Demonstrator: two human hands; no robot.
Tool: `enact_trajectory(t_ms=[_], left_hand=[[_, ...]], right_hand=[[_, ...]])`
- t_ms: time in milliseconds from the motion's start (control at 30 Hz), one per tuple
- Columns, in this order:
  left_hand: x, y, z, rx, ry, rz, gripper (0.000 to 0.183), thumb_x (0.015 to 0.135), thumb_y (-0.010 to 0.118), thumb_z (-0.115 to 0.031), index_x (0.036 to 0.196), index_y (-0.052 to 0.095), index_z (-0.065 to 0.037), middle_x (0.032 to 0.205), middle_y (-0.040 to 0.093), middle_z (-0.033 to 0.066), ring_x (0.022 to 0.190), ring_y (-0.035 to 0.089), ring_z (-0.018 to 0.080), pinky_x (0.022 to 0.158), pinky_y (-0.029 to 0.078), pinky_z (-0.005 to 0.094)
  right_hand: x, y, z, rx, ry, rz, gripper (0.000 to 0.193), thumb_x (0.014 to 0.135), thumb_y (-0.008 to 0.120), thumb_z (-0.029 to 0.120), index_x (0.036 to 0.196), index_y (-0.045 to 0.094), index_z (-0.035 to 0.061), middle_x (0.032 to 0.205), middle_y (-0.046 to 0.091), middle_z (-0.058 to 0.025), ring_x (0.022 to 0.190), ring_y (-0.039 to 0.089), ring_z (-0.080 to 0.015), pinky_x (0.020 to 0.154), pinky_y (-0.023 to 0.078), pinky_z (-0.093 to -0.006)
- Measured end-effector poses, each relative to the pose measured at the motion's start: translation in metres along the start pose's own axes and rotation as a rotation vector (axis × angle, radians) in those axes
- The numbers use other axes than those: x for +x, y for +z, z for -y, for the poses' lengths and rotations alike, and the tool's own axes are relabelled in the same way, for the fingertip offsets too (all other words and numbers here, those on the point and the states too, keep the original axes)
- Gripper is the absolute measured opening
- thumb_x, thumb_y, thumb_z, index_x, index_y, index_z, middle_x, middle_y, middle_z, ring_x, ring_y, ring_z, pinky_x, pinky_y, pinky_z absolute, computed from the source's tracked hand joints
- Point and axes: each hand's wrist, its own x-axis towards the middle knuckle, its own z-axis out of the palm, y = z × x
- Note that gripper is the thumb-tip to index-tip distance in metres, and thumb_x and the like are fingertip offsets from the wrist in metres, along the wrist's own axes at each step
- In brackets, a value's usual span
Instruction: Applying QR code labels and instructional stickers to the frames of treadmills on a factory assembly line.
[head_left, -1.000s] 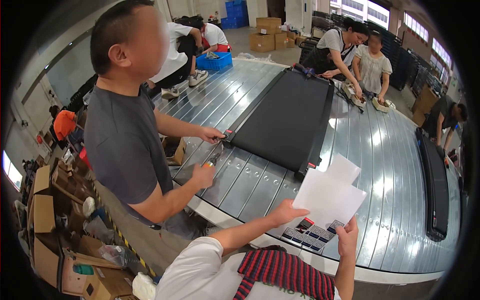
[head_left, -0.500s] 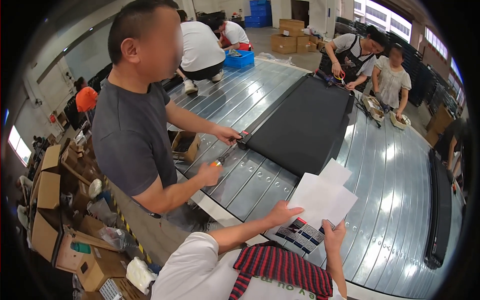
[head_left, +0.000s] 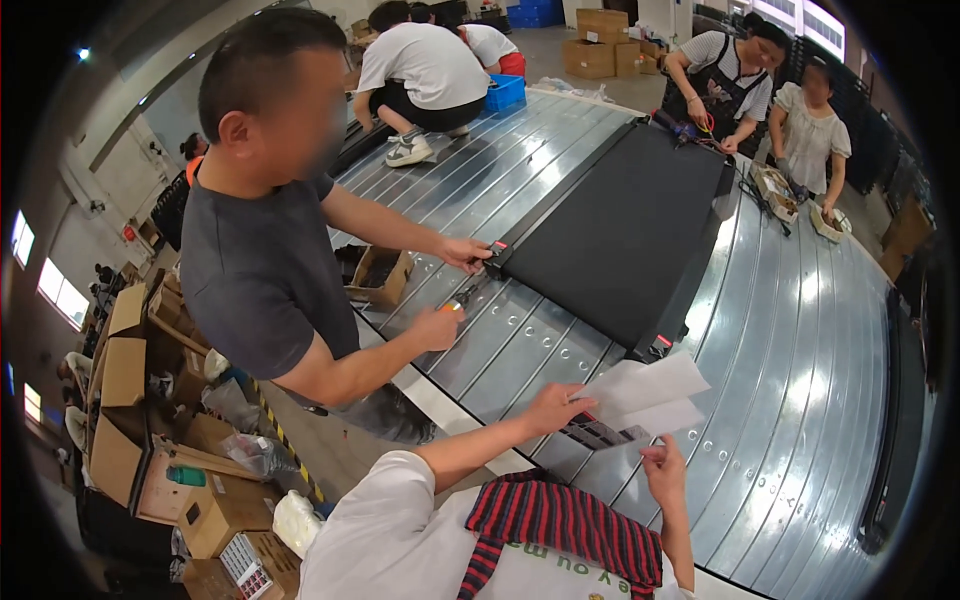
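My left hand (head_left: 556, 410) grips white paper sheets (head_left: 655, 385) by their left edge. Under the top sheet, a sheet of dark rectangular stickers (head_left: 598, 430) shows in part. Close to the lower right edge of the paper is my right hand (head_left: 666, 474), thumb and fingers drawn together; whatever they pinch is too small to make out. Just beyond the paper lies a long black panel (head_left: 620, 220), with a red and black label (head_left: 661, 345) on its near right corner. A co-worker's hand (head_left: 465, 254) touches the panel's near left corner.
Ribbed metal sheeting (head_left: 760, 400) forms the work surface. At my left a co-worker in grey (head_left: 265, 265) holds an orange-handled tool (head_left: 455, 306). An open carton (head_left: 385, 275) sits beside them. Two people work at the panel's far end. Cardboard boxes (head_left: 125, 370) crowd the left floor.
The sheets have tilted and folded, hiding some stickers. My right hand has moved slightly down, away from the paper. The label on the panel's near right corner has come into view.
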Motion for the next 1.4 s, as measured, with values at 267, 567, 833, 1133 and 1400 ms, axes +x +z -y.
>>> enact_trajectory(t_ms=[267,567,833,1133,1400], left_hand=[[0.013,-0.021,-0.008,0.261,0.17,0.156,0.019,0.08,0.054,-0.019,0.093,0.06,-0.006,0.074,0.059,0.0132,0.062,0.055,0.0211,0.061,0.042,0.0278],[0.046,-0.046,-0.027,0.343,0.41,0.417,0.016,0.077,0.056,-0.014,0.092,0.059,-0.008,0.078,0.06,0.0101,0.069,0.059,0.0255,0.06,0.044,0.0292],[0.112,-0.067,-0.027,0.384,0.054,0.856,0.013,0.074,0.058,-0.015,0.085,0.061,-0.009,0.076,0.061,0.0102,0.071,0.057,0.0288,0.061,0.045,0.0331],[0.191,-0.016,0.025,0.965,0.523,0.747,0.004,0.069,0.051,-0.011,0.068,0.054,-0.01,0.08,0.058,0.0052,0.077,0.055,0.027,0.062,0.044,0.0401],[0.245,0.009,0.012,0.737,0.778,0.66,0.006,0.065,0.052,-0.003,0.071,0.054,-0.003,0.106,0.054,0.0091,0.094,0.051,0.025,0.077,0.043,0.0344]], right_hand=[[-0.005,-0.015,-0.057,0.151,0.144,-0.427,0.006,0.072,0.057,0.001,0.077,0.054,-0.0022,0.059,0.048,0.0022,0.053,0.041,-0.005,0.049,0.034,-0.0193],[0.001,-0.029,-0.039,0.108,0.329,-0.536,0.01,0.074,0.059,0.008,0.075,0.057,-0.0012,0.064,0.05,0.0011,0.059,0.042,-0.0059,0.052,0.034,-0.0211],[0.074,-0.041,-0.018,0.452,0.423,-0.411,0.015,0.078,0.056,0.018,0.079,0.057,0.0027,0.073,0.055,-0.0021,0.068,0.051,-0.011,0.063,0.041,-0.0249],[0.22,-0.035,-0.031,0.552,0.495,-0.276,0.011,0.075,0.058,0.014,0.074,0.055,0.0032,0.07,0.053,-0.0018,0.066,0.048,-0.0104,0.061,0.04,-0.0237],[0.266,-0.039,-0.038,0.513,0.648,-0.018,0.007,0.078,0.057,0.016,0.079,0.054,0.0088,0.079,0.054,0.0,0.075,0.049,-0.01,0.069,0.039,-0.026]])
